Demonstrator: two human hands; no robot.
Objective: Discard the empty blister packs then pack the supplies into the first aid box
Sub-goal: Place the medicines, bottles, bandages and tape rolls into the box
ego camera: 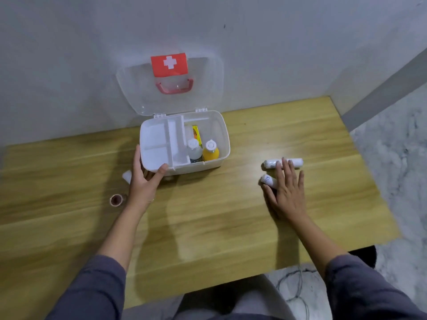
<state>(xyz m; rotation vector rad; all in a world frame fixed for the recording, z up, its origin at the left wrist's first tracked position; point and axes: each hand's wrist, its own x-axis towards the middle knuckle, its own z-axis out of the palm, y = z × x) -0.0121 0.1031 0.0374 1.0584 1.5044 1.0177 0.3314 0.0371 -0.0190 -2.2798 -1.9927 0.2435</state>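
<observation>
head view: right hand (288,192), fingers straight and spread, rests on two bandage rolls (270,163) lying crosswise on the desk (208,215), right of the first aid box (196,169); left hand (143,183) grips its near corner.

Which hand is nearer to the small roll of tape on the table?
Left. The left hand holds the front corner of the box, just right of and beyond the tape roll. The right hand lies far to the right, over two bandage rolls.
</observation>
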